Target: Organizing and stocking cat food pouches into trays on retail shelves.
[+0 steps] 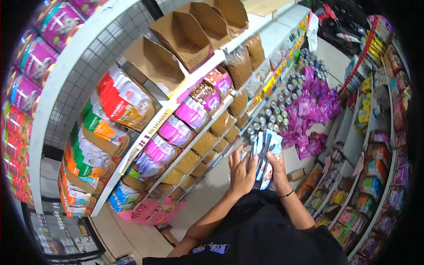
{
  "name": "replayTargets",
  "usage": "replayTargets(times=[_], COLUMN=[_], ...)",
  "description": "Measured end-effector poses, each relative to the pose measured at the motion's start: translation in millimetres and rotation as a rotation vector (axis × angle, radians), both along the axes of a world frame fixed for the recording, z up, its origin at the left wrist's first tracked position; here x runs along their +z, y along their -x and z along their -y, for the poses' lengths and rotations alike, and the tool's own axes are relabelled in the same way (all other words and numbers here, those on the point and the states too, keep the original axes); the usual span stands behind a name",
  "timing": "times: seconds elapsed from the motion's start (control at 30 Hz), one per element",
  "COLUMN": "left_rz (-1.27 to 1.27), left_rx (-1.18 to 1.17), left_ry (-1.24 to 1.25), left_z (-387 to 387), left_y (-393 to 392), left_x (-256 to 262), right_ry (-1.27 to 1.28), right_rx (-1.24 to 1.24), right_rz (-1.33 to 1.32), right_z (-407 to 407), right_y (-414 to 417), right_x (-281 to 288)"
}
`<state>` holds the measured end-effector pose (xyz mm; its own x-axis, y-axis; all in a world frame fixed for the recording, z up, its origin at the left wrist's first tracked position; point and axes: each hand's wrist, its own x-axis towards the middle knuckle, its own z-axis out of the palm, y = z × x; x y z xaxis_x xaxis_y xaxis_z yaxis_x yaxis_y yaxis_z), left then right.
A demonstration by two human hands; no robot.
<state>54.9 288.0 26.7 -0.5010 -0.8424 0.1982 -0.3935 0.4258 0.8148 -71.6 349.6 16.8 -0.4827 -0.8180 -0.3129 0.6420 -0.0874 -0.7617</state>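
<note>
Several light-blue foil pouches are bunched together between my two hands, in front of my dark shirt. My left hand presses against their left side, its fingers spread along the stack. On the right side, my right hand grips the same bunch with the thumb lying across the front. Pictures and print cover the pouches, but the hands hide part of them. A clear plastic edge shows beside my left fingers; what it belongs to cannot be told.
Left, a shelf rack holds pouches in cardboard display boxes, open brown boxes and bags of brown kibble. On the floor ahead are several cans and purple packets. Stocked shelves line the right side.
</note>
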Motion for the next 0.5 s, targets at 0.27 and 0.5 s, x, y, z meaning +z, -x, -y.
replayTargets(times=[0.27,0.5], left_rz=[-0.399,-0.03], left_rx=[-0.024,0.69], left_ry=[-0.034,0.51], left_z=[96,263], left_y=[48,144], left_x=[82,192], right_ry=[0.259,0.152], right_rx=[0.352,0.327], right_rz=[0.353,0.242], right_z=[69,113], right_y=[64,167], right_x=[29,17])
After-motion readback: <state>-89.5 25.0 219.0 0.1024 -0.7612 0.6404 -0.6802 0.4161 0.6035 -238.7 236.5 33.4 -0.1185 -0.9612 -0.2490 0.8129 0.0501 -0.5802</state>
